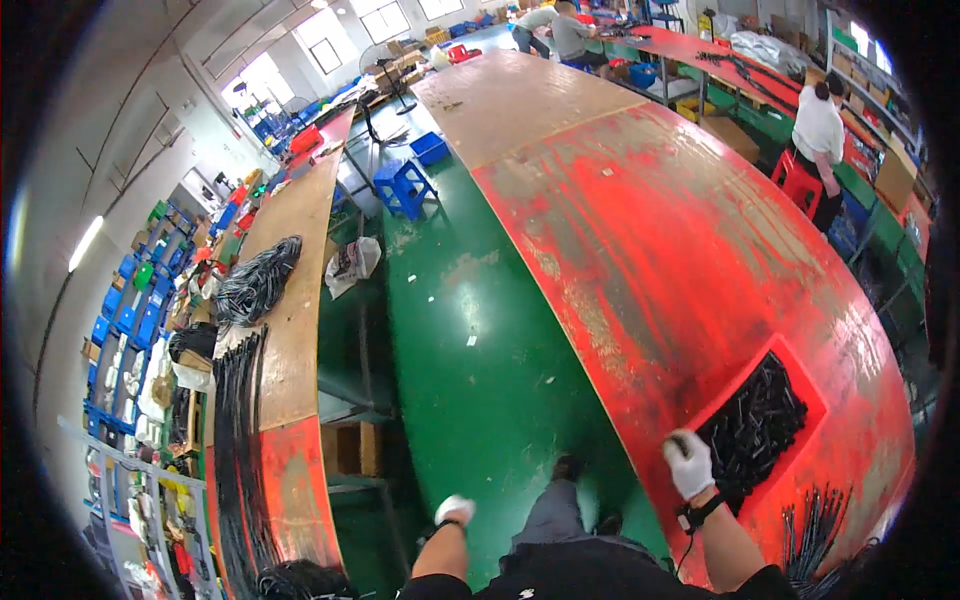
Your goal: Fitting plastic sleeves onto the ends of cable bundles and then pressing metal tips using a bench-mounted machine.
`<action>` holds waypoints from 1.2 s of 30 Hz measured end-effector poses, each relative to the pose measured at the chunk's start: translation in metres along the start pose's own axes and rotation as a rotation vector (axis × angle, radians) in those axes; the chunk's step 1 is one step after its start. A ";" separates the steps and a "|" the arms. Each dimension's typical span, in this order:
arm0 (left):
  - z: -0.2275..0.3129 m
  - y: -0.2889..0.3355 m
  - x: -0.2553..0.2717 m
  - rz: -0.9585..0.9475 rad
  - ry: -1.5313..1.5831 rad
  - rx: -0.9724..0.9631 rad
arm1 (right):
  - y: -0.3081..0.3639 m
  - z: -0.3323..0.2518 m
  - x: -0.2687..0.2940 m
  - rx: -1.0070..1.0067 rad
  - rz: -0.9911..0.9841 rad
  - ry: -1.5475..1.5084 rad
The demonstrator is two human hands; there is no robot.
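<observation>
My right hand [690, 464], in a white glove, is at the left edge of a red tray [812, 385], above the red tabletop. Its fingers are curled in, and whatever they may hold is hidden. Many short black tube-like pieces [755, 425] fill the tray. My left hand [455, 510], also gloved in white, hangs low over the green floor between two tables, apart from anything; its fingers cannot be made out. A bundle of thin black cables [815, 530] with metallic-looking tips lies near the tray, right of my right forearm.
Long black cables [238, 430] and a coiled cable bundle [262, 282] lie on the left table [290, 370]. A blue stool [403, 188] and a blue bin [430, 149] stand on the floor ahead. Another person [818, 135] is by the far right benches.
</observation>
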State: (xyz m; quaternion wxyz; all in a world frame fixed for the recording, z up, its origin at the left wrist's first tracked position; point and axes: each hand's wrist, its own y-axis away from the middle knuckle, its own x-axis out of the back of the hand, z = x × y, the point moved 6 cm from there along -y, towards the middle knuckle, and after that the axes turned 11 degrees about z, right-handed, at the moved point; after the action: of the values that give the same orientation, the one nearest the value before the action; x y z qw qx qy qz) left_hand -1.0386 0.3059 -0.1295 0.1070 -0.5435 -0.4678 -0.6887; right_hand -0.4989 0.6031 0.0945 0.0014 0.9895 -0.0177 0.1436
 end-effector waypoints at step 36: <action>-0.096 -0.641 0.374 -0.217 0.462 0.163 | -0.578 -0.138 -0.883 0.253 -0.933 0.785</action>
State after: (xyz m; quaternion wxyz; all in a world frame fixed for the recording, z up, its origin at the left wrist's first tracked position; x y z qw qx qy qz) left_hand -1.6654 0.7138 -0.1479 0.1800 -0.3081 -0.5403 -0.7621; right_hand -1.3639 1.2120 -0.0226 -0.0470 0.7587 0.4355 0.4821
